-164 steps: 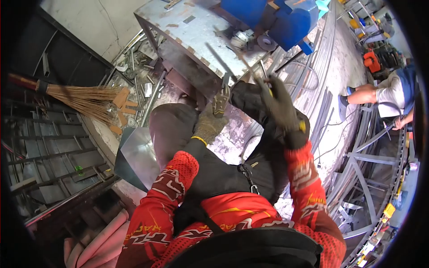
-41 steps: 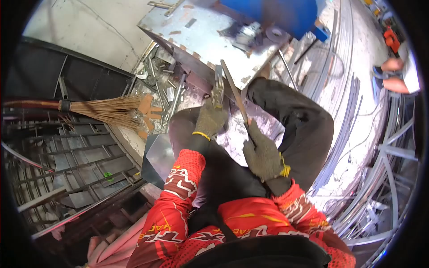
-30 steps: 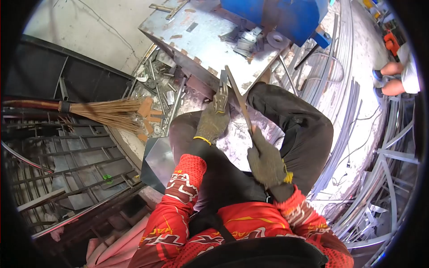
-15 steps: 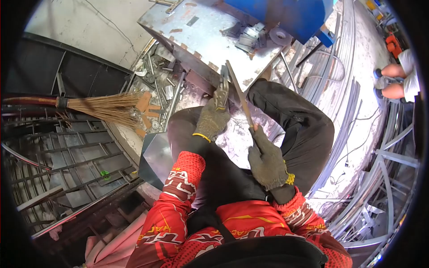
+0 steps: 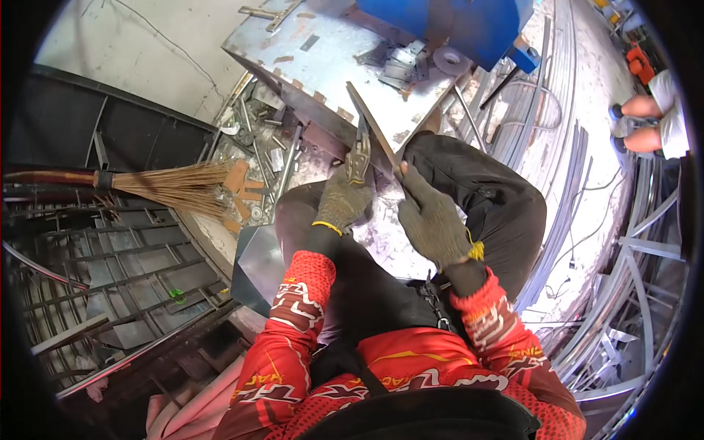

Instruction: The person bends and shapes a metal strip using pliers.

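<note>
Scrap-strewn concrete floor [image 5: 594, 84] is surrounding a steel worktop [image 5: 330, 44], and the person is crouching at its near edge.

**State of the hands**
- The left hand [image 5: 343, 202], gloved, is wrapping closed around the handles of the pliers [image 5: 358, 155], which are pointing up at the worktop edge.
- The right hand [image 5: 433, 224], gloved, is gripping the lower end of the bar [image 5: 374, 128]. The bar is slanting up and leftward across the worktop edge, just beside the pliers' nose.
- Whether the pliers are biting the bar or the worktop edge cannot be told.

**Hazards (judgement)**
- The bar is being held at one end only, so a sideways push could be levering it out of the glove and onto the knees below.
- The pliers could be slipping off if the bite is shallow, driving the left hand into the sharp worktop edge.
- Loose offcuts [image 5: 257, 132] under the worktop are lying near the feet, so a shift of stance could be causing a stumble.

**Count**
- Hands: two
- Pliers: one
- Bar: one
- Worktop: one
- Blue machine [image 5: 469, 22]: one, standing on the worktop
- Disc [image 5: 444, 60]: one, beside the machine
- Broom [image 5: 176, 187]: one, at the left
- Sheet [image 5: 257, 257]: one, by the left knee
- Co-worker [image 5: 660, 121]: one, partly in view, well apart
</note>
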Motion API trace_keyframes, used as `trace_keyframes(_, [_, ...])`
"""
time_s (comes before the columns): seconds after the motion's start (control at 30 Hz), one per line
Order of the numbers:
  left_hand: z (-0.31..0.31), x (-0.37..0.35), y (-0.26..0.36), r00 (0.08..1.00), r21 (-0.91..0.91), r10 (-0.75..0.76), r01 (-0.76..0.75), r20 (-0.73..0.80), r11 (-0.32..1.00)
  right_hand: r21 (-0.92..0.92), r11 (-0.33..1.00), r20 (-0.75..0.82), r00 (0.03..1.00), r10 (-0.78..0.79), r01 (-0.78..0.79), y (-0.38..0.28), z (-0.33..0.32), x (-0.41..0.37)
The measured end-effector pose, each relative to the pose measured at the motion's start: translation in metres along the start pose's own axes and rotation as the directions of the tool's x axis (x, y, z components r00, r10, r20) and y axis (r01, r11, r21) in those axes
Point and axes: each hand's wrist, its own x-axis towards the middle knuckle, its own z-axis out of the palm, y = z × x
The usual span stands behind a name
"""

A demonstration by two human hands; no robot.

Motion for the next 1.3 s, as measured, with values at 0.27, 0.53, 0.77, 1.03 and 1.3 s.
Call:
trace_keyframes(0.27, [0.010, -0.002, -0.022, 1.000, 0.058, -0.020, 0.020, 0.000, 0.998, -0.032, 0.996, -0.035, 0.996, -0.081, 0.080, 0.004, -0.001, -0.047])
trace_keyframes(0.53, [0.003, 0.004, -0.004, 0.955, 0.205, 0.247, -0.212, -0.163, 0.956, -0.159, 0.987, 0.044, 0.999, 0.000, 0.007, 0.001, -0.011, -0.032])
trace_keyframes(0.77, [-0.004, -0.002, 0.019, 0.984, 0.251, -0.168, 0.176, -0.052, 0.952, -0.217, 0.968, -0.065, 0.987, -0.144, 0.126, 0.003, -0.016, -0.008])
trace_keyframes(1.03, [-0.014, -0.010, 0.047, 0.943, 0.268, -0.295, 0.327, -0.153, 0.906, -0.412, 0.894, -0.078, 0.971, -0.226, 0.175, 0.005, -0.032, -0.051])
trace_keyframes(1.3, [-0.011, -0.013, 0.054, 0.945, 0.314, -0.283, 0.322, -0.165, 0.893, -0.447, 0.878, -0.087, 0.968, -0.237, 0.174, 0.012, -0.006, -0.031])
